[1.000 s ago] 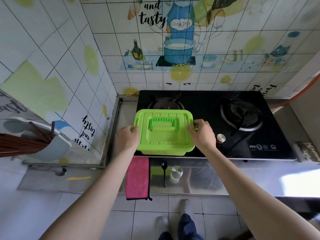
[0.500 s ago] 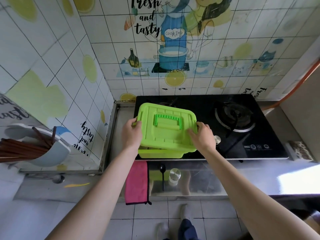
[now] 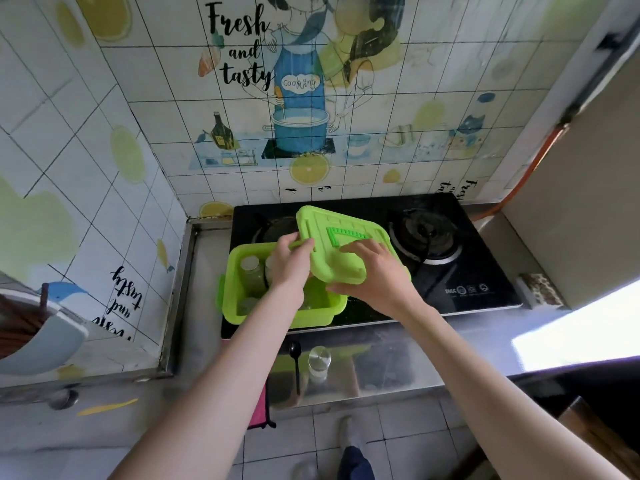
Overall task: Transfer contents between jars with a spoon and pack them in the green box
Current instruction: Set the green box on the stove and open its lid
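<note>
a second ago the bright green rectangular plastic lid [image 3: 346, 244] was seated flat on the green plastic box [image 3: 277, 318] and was held at both short sides. now it is lifted off and tilted, with its far part raised over the black glass gas stove [image 3: 467, 271], so the left side of the box is uncovered. the lid is gripped by the left hand [image 3: 291, 265] at its left edge, with the fingers curled over the rim. it is gripped also by the right hand [image 3: 374, 282] at the near corner, with fingers on top and the thumb under it. the box is standing on the left part of the stove. inside it some clear upright jars [image 3: 250, 271] are seen, but their number cannot be told, because part of them is covered by the left hand. a small glass jar with a metal cap [image 3: 319, 363] and a black spoon [image 3: 296, 362] are left on the steel counter [image 3: 398, 365] before the stove, just beside each other and outside the box. it is judged that the box is only being opened. the lid must be set aside first, and the jars inside should not be knocked by it.
</note>
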Motion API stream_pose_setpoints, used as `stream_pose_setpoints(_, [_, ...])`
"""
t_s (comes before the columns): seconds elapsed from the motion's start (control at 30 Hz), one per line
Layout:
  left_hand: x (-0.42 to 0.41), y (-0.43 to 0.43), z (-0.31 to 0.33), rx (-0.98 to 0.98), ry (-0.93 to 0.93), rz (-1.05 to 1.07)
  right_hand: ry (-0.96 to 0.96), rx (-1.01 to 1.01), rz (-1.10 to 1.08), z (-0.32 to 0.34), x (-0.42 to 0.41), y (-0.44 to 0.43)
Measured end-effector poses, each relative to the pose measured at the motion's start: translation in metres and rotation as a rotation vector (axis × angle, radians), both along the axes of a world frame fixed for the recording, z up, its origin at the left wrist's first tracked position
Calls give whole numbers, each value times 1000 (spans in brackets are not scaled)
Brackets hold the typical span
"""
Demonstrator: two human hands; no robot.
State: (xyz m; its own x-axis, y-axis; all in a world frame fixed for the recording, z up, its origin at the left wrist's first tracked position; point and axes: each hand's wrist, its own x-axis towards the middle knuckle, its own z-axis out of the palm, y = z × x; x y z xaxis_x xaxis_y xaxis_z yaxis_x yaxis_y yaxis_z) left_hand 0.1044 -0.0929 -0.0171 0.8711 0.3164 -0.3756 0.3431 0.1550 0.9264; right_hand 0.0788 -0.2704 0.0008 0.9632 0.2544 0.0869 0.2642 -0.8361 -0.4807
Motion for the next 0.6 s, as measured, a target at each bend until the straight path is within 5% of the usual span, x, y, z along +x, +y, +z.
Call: stream_pose_setpoints(0.6, [14,-8,-4,61,27,-265,-136,-204,-46,-17,-13,-16])
